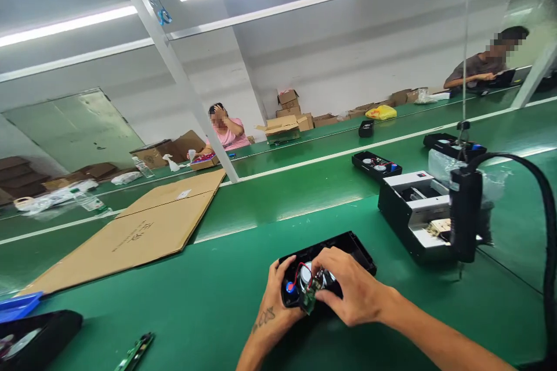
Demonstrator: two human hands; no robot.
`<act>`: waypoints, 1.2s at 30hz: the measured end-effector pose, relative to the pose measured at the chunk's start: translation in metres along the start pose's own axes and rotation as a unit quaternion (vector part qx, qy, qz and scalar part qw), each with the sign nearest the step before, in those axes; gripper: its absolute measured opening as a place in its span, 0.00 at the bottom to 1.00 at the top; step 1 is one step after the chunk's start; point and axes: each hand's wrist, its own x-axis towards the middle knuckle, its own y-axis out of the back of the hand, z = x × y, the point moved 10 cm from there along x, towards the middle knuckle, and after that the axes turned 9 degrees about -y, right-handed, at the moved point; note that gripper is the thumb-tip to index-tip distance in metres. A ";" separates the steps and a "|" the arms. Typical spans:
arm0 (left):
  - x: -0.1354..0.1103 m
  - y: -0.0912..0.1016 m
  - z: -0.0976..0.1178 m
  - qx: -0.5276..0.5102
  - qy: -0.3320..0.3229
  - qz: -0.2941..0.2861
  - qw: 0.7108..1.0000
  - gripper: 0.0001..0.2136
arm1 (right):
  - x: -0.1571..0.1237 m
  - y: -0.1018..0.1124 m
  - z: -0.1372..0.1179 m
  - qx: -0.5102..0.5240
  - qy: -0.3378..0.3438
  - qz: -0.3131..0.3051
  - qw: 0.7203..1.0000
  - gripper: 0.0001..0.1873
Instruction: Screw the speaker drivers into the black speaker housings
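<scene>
My left hand [278, 295] is wrapped round the near left end of a black plastic speaker housing [361, 252] on the green bench. My right hand [350, 287] pinches a small green circuit board [309, 299] between thumb and fingers, over the housing's open inside. Red and black wires run near the board. Within the housing show a blue cylindrical part [290, 287] and a round silver speaker [306, 272], partly covered by my right fingers.
An electric screwdriver [463, 214] hangs at right, before a black-and-white box [413, 226]. Further housings [376, 165] lie on the far bench. Flattened cardboard [152, 226] is at left. Nearby lie another circuit board [137, 352], a black housing [52, 333] and a blue tray [20, 306]. Two people sit opposite.
</scene>
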 end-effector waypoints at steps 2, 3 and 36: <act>-0.004 -0.019 0.008 0.003 -0.010 0.007 1.000 0.42 | -0.016 0.002 -0.005 -0.036 0.032 0.001 0.999 0.21; -0.006 -0.027 0.010 0.004 -0.011 0.007 1.000 0.41 | -0.022 0.003 -0.004 -0.045 0.036 0.012 0.998 0.20; -0.001 -0.065 0.076 0.282 -0.225 -0.083 0.929 0.23 | -0.028 0.010 0.010 -0.220 0.003 -0.220 0.950 0.19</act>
